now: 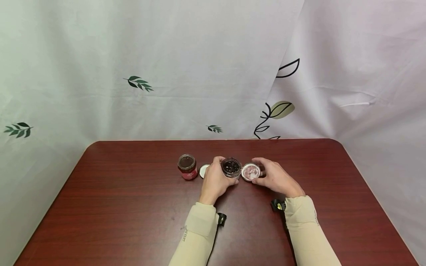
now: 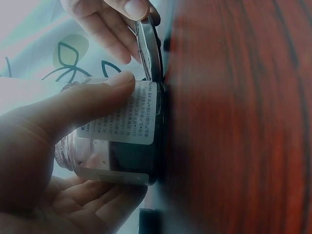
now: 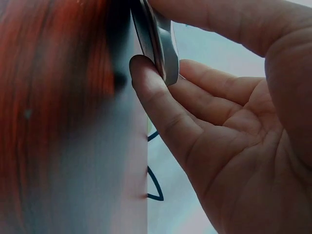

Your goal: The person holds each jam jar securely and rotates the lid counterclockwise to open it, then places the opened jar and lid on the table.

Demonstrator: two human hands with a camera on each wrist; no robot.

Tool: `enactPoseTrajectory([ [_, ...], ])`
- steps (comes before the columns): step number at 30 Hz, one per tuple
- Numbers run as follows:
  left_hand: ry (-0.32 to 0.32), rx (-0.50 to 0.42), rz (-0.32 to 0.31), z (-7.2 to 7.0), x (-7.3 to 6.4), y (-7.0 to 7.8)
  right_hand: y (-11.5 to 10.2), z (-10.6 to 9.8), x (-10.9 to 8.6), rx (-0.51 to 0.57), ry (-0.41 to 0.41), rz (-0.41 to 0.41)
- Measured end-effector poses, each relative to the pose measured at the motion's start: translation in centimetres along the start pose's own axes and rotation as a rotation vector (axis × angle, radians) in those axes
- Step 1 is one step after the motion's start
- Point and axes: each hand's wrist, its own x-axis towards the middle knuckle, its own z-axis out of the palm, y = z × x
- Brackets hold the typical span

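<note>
My left hand (image 1: 214, 181) grips an uncapped glass jar (image 1: 231, 167) that stands upright on the table. Dark contents show through its mouth, and a white printed label (image 2: 129, 122) wraps its side in the left wrist view. Just right of the jar, my right hand (image 1: 277, 178) pinches a round metal lid (image 1: 250, 172) by its edge. The lid's inner face is up, smeared with reddish-white residue, and its left edge is close to or touching the jar. In the right wrist view, thumb and fingertips are on the lid's rim (image 3: 168, 53).
A second uncapped jar (image 1: 187, 167) with dark contents and a red label stands to the left. Between it and my left hand lies a white-faced lid (image 1: 204, 170), partly hidden by the hand. The reddish wooden table (image 1: 133, 214) ends at a patterned curtain (image 1: 186, 111).
</note>
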Motion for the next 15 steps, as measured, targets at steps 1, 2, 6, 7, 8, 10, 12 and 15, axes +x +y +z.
enactPoseTrajectory([
  [1, -0.001, -0.001, -0.001, 0.00, 0.00, 0.01, 0.01, 0.00, 0.01, 0.000, 0.000, 0.000],
  [2, -0.001, -0.002, -0.002, 0.00, 0.00, 0.03, 0.03, 0.01, 0.03, -0.001, -0.001, 0.000],
  [6, 0.002, 0.001, -0.001, 0.01, 0.00, 0.07, 0.06, 0.02, -0.01, -0.011, -0.001, 0.000],
  [7, 0.002, 0.002, 0.000, 0.01, 0.00, 0.08, 0.06, 0.02, -0.04, -0.016, 0.000, 0.002],
  [8, 0.002, 0.003, 0.000, 0.01, 0.00, 0.08, 0.07, 0.02, -0.04, -0.019, -0.001, 0.002],
  [10, 0.004, 0.003, 0.002, 0.02, 0.01, 0.09, 0.09, 0.03, -0.03, -0.029, -0.001, 0.001],
  [12, 0.003, 0.003, 0.001, 0.03, 0.01, 0.08, 0.10, 0.03, -0.05, -0.041, 0.000, 0.002],
  [15, 0.004, 0.002, 0.000, 0.05, 0.01, 0.05, 0.11, 0.08, -0.05, -0.057, 0.004, -0.003],
])
